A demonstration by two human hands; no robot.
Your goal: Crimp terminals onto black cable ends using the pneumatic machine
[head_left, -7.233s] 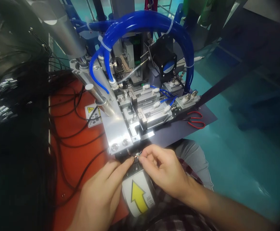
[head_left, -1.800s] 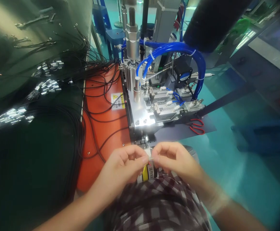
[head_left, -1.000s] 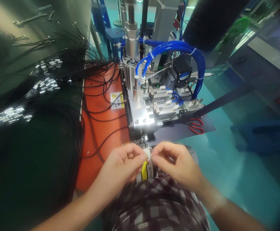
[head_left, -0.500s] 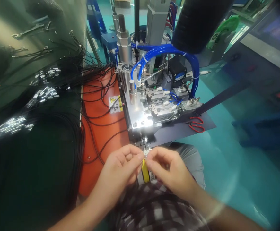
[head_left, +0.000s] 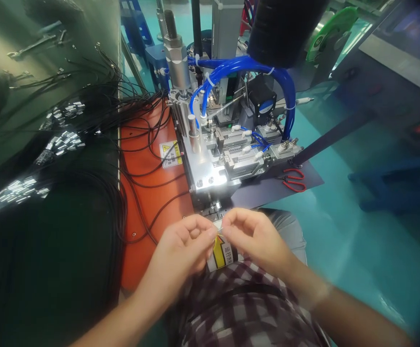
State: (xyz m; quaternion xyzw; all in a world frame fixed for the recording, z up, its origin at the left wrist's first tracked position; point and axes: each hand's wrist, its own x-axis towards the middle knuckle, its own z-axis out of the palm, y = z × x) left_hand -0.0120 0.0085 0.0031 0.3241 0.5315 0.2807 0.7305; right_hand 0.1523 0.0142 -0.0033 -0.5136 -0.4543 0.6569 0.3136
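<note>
thin wires (head_left: 220, 232), pinched between both hands (head_left: 184, 243), above yellow arrow label (head_left: 228, 257)

Wearing a checked shirt (head_left: 228, 313), dark maroon and whitish squares. A dark band (head_left: 258, 288), strap or fold unclear, is curving across it. Grey trousers (head_left: 290, 236) are showing beyond the shirt's right side. Left hand (head_left: 186, 243), right hand (head_left: 255, 233) going bare.

Floor (head_left: 340, 241): glossy teal, bearing patches of reflected light (head_left: 387, 303). I note a blue plastic stool (head_left: 155, 54) at the rear and a dark green tabletop (head_left: 51, 250) at left.
</note>
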